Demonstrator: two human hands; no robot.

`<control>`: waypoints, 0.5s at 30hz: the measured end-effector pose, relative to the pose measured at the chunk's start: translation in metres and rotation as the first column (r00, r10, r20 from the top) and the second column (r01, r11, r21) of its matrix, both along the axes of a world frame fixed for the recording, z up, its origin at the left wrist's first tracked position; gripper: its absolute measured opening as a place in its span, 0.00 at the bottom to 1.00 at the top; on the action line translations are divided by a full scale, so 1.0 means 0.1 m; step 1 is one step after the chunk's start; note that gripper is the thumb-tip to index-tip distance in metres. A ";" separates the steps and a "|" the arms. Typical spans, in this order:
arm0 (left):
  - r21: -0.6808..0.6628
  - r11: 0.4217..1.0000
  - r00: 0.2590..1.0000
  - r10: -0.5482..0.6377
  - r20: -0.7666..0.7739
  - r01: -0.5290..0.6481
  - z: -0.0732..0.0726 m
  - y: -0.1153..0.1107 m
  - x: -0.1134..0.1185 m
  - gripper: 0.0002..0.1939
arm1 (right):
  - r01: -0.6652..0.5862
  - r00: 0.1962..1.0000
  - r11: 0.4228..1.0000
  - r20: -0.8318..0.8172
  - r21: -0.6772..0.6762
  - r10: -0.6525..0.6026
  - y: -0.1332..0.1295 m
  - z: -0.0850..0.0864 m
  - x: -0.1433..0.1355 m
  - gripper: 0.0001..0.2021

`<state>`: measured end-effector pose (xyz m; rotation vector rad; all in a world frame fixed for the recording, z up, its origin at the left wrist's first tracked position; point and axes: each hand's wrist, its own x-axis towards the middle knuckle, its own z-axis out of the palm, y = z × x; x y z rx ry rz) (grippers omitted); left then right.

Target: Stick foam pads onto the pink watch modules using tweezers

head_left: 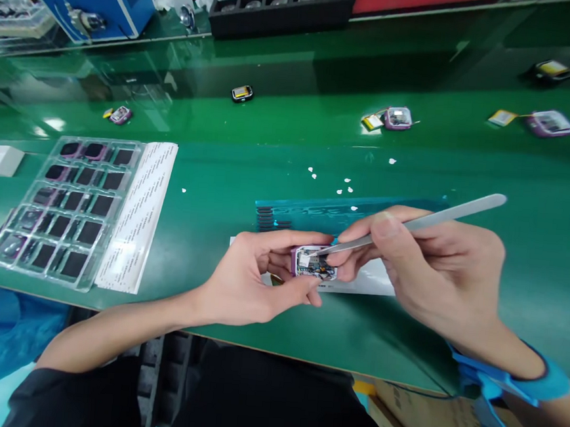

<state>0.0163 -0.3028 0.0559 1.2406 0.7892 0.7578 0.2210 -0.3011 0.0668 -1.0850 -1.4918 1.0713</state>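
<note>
Between its thumb and fingers, my left hand [260, 280] grips a small purple-rimmed device [316, 263] whose inside, with a circuit board, faces up. Metal tweezers [442, 218] are held in my right hand [423, 270], their tip over the upper part of the open device. Fingertips of my right hand are at the device's right edge. Under both hands lie a teal sheet [295, 213] with black strips and a white sheet [371, 278]. A blue band [543, 378] circles my right wrist.
A clear tray [35, 220] of dark screens and a white label sheet [139, 222] lie at left. Similar devices, such as a purple one [398, 118] with its battery, sit farther back. Behind are a blue box [101, 2] and a black tray [281, 9].
</note>
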 end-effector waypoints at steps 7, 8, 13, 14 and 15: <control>-0.012 1.000 1.000 -0.003 -0.009 0.002 0.01 0.00 0.00 0.22 | 0.021 1.000 1.000 0.018 0.004 -0.021 -0.02 -0.03 0.01 0.17; -0.009 1.000 1.000 -0.004 -0.009 0.004 0.01 0.00 0.00 0.22 | 0.027 0.999 1.000 0.028 0.011 -0.027 -0.02 -0.03 0.02 0.17; 0.008 1.000 1.000 0.024 0.001 -0.024 0.02 -0.03 0.00 0.22 | 0.015 0.999 0.999 0.051 0.046 -0.017 -0.04 -0.03 0.02 0.18; 0.010 0.999 0.999 0.035 0.007 -0.035 0.02 -0.03 0.00 0.21 | 0.014 0.999 0.998 0.049 0.056 -0.017 -0.04 -0.04 0.01 0.18; 0.010 0.999 0.999 0.045 0.012 -0.045 0.01 -0.04 0.01 0.20 | 0.016 0.999 0.998 0.048 0.061 -0.019 -0.05 -0.04 -0.01 0.17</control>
